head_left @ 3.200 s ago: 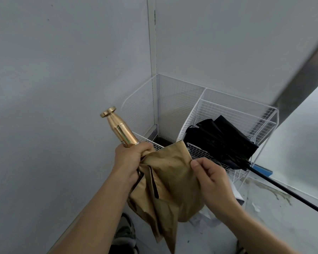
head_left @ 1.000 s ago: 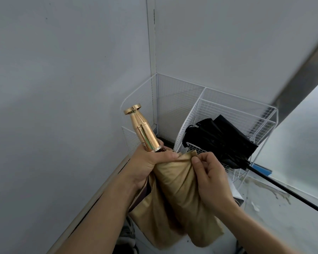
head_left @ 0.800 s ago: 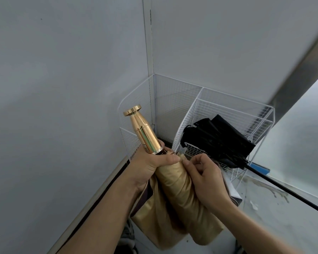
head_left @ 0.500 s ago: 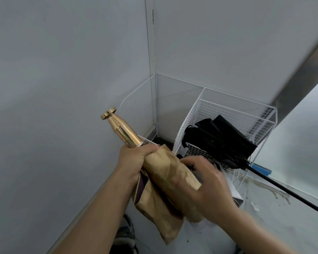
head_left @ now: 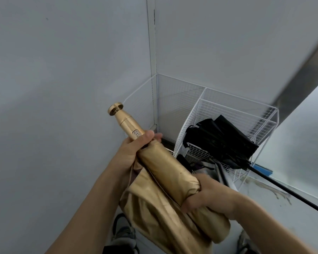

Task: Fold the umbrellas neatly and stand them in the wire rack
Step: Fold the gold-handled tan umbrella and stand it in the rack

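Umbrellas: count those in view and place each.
2. The gold umbrella is gripped by the left hand below its handle and the right hand at its lower end. The black umbrella lies in the wire rack. Dark things behind the right hand may be more.

A half-rolled gold umbrella [head_left: 165, 173] tilts handle-up near, while a black umbrella [head_left: 222, 142] leans in the white wire rack [head_left: 246, 114] far right.

The compact umbrella [head_left: 165, 167] spans both hands: its handle [head_left: 124, 120] juts beyond the left hand's [head_left: 134, 153] fingers, and its rolled end sits in the right hand's [head_left: 207, 195] fingers. Beyond both, the wire rack [head_left: 237, 105] stands in the corner, with the long umbrella [head_left: 222, 140] in its right compartment.
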A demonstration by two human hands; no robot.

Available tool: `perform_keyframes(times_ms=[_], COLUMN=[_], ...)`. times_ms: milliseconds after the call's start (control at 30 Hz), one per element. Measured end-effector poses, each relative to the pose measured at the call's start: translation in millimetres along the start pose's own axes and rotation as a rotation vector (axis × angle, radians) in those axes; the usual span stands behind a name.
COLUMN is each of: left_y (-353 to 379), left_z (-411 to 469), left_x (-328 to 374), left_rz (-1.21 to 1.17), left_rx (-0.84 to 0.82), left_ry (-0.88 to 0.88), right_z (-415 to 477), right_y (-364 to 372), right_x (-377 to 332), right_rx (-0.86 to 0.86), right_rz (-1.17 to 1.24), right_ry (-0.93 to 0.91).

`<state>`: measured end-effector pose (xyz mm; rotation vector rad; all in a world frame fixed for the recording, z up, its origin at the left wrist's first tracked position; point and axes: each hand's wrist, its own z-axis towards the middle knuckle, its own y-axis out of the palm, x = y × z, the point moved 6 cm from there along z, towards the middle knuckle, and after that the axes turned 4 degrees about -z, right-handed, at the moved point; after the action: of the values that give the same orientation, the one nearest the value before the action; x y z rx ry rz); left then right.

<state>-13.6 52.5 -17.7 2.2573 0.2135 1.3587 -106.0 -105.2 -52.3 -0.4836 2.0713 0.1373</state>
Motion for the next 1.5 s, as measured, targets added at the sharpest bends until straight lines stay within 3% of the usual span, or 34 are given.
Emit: perform_keyframes(times_ms=[67,200,300,433,600,667,800,967,1133,1300,1500], left_y=[4,-1,-13,-35,-48,-43,-21,6,21,21,-3], left_z=[-1,3,10,12,13,13,11,13,8,3,4], left_x=[-7,-14,-13,-10,-4,-4,-5,-14,-18,-19,-8], left_rz=[-0.110,-0.025,0.072,0.103,0.087,0.135,0.240,0.176,0.130,0.222,0.023], left_rx=[-0.041,0.060,0.208,0.418,0.531,0.514,0.338,-0.010,-0.162,-0.135,0.134], left_ry=[-0.050,-0.075,-0.014,0.076,0.150,0.155,0.157,0.088,0.107,0.161,0.133], right_z=[3,9,13,10,5,3,-4,-2,4,20,24], right_y=[4,4,7,-6,12,4,-25,-33,-35,-34,-49], right_x=[5,8,7,-3,-7,-11,-11,-5,0,15,31], right_rx=[-0.017,0.005,0.032,0.230,0.243,0.459,0.715,0.826,0.848,0.767,0.716], right_rz=[0.008,-0.077,-0.038,0.088,-0.186,-0.250,-0.067,-0.038,-0.142,-0.248,-0.679], right_ry=[0.041,0.013,-0.080,-0.259,-0.354,-0.417,-0.385,-0.370,-0.343,-0.226,0.067])
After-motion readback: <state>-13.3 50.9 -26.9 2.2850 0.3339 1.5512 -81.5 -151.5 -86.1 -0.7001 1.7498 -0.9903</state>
